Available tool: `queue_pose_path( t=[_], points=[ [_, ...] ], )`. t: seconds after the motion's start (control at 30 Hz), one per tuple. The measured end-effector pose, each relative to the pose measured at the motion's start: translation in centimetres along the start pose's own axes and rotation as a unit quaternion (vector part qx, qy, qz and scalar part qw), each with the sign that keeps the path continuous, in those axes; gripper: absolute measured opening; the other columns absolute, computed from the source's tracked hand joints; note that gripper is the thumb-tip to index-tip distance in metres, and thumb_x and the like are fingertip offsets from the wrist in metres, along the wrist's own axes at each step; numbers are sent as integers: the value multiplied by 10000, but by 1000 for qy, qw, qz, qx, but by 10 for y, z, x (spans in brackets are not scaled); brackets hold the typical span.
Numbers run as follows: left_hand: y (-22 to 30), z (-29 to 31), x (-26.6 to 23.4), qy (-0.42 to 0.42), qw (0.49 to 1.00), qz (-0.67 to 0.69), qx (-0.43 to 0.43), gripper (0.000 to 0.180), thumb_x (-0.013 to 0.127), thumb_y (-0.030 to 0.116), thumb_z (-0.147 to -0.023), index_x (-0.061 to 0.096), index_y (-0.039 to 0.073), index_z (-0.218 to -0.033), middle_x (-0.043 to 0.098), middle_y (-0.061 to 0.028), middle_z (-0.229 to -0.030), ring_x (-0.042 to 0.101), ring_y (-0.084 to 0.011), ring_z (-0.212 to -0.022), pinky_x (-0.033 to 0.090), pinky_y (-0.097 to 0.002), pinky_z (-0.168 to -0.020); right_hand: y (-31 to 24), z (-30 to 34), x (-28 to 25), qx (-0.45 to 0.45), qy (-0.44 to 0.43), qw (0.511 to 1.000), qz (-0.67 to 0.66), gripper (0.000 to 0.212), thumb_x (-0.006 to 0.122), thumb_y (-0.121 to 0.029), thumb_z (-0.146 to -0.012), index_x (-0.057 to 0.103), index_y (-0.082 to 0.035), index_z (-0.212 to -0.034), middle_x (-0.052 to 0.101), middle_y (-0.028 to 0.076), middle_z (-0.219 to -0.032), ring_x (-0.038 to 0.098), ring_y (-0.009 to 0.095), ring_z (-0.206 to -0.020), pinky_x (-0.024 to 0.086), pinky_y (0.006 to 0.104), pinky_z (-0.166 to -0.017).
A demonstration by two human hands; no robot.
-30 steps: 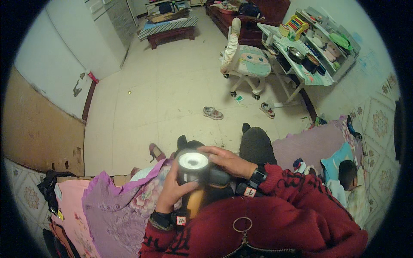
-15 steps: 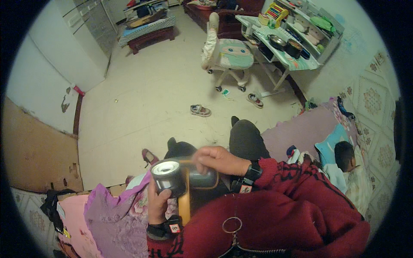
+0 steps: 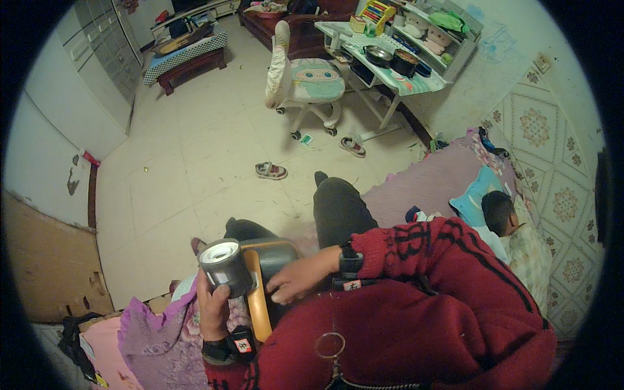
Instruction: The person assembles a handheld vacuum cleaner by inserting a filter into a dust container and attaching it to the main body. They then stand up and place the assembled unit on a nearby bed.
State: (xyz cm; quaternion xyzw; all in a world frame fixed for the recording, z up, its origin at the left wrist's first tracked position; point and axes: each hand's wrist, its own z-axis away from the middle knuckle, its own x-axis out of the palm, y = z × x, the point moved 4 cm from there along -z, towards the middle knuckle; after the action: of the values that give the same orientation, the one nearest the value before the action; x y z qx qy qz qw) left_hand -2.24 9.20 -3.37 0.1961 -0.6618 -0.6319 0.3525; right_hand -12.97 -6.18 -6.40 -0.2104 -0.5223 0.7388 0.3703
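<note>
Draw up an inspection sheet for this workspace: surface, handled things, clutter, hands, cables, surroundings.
Surface: the lap in dark trousers; purple patterned cloth to its left.
Handled things: dark grey cylinder with a white ringed end, end facing up; long yellow-orange bar and orange-rimmed dark grey body beside it. Whether all are joined cannot be told.
Clutter: two small grey-and-red shoes apart on the pale tiled floor.
Hands: left hand grips the cylinder; right hand is at the bar, contact unclear.
Cables: nothing seen.
Surroundings: white wheeled chair beside a white desk; a person lying at right by a light-blue pillow.
</note>
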Motion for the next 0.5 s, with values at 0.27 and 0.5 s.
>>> queue_pose_path(
  t=[0.27,0.5],
  points=[
    [3,-11,3,-36,999,-7,38,690,631,362,-750,384,-2,-1283,518,-131,-1191,522,-224,-1086,438,-354,-903,-11,-21,15,-20,59,968,-243,509,584,-448,-851,536,-12,-1110,603,56,-980,599,120,-852,540,283,-716],
    [-1,-8,8,-29,999,-4,18,697,630,372,-758,371,-3,-1284,500,-97,-1183,504,-189,-1066,412,-316,-904,-3,-21,13,-38,144,946,-287,363,615,-278,-834,547,9,-1045,585,47,-886,564,110,-742,509,253,-647]
  ],
)
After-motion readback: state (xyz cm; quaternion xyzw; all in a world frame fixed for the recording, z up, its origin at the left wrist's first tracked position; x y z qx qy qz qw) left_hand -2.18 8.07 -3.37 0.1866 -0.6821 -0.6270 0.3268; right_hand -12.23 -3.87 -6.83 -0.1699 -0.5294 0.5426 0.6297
